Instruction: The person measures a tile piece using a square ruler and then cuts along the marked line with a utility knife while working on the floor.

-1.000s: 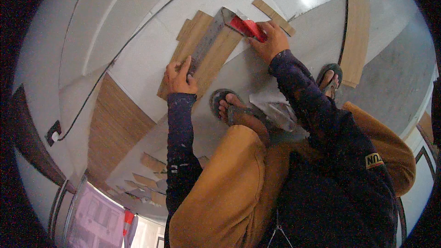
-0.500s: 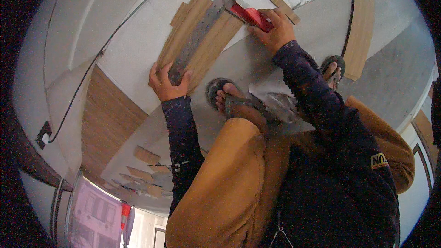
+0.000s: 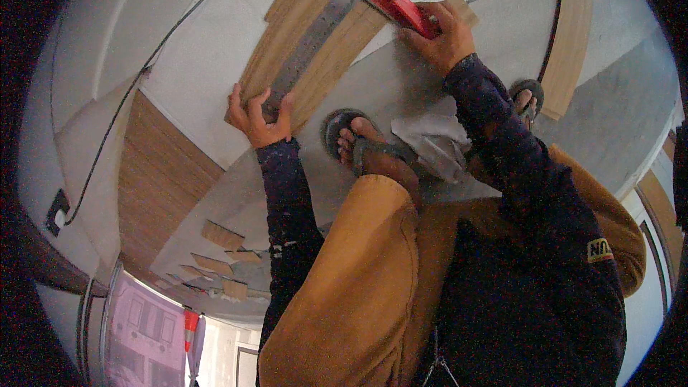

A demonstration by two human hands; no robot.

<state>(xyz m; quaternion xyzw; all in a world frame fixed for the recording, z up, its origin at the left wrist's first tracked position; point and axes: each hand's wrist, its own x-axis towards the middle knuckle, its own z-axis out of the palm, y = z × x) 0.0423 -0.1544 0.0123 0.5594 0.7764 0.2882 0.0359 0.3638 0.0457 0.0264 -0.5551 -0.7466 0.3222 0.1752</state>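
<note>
Left hand point(image 3: 259, 116): fingers spread, pressing down on the near end of the metal straightedge point(image 3: 317, 32); it is not closed around it.
Right hand point(image 3: 446, 33): closed on the red utility knife point(image 3: 403, 11), at the far end of the straightedge.
Metal straightedge: long and grey, it lies along the wooden plank point(image 3: 309, 46), from near left to far right.
Wooden plank: light brown, flat on the pale floor point(image 3: 193, 50), under the straightedge, far from the person's knees.
Knife: its blade end touches the far end of the straightedge.
Foot in sandal point(image 3: 358, 145): near the plank, just right of the left hand.
Second plank point(image 3: 570, 32): far right, well apart.
Offcuts point(image 3: 222, 235): small wooden pieces at near left.
</note>
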